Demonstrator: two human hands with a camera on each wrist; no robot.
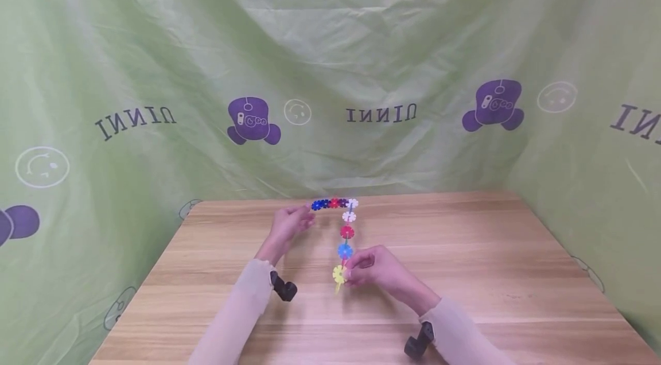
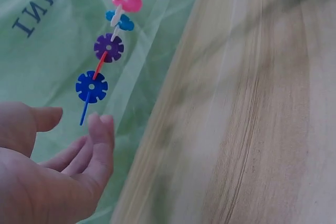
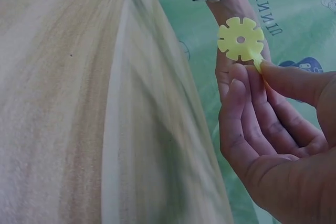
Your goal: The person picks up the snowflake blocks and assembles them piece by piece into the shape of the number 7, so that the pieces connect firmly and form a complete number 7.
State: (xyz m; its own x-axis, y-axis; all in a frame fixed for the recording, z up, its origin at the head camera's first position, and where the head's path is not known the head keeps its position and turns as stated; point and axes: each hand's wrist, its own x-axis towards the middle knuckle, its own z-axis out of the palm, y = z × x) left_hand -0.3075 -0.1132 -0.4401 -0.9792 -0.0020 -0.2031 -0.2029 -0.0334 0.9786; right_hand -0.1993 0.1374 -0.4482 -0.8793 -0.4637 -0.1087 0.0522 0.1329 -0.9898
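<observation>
A chain of interlocking flower-shaped plastic discs (image 1: pixel 347 232) bends like an upside-down L above the table. My right hand (image 1: pixel 379 268) pinches a yellow disc (image 3: pixel 233 36) at the near end between thumb and fingertips. From there blue, red and white discs lead away, then dark blue and red ones turn left. Close to the chain's far left end is my left hand (image 1: pixel 289 227), its fingers relaxed and spread. In the left wrist view a gap separates its thumb from its fingers, and a dark blue disc (image 2: pixel 91 86) sits just beyond the fingertips, seemingly untouched.
The wood-grain table (image 1: pixel 465 250) spreads out below both hands. A green printed cloth (image 1: pixel 320 55) hangs behind it and along both sides. Each sleeve carries a black wrist mount, one at the left wrist (image 1: pixel 283 287) and one at the right wrist (image 1: pixel 419 342).
</observation>
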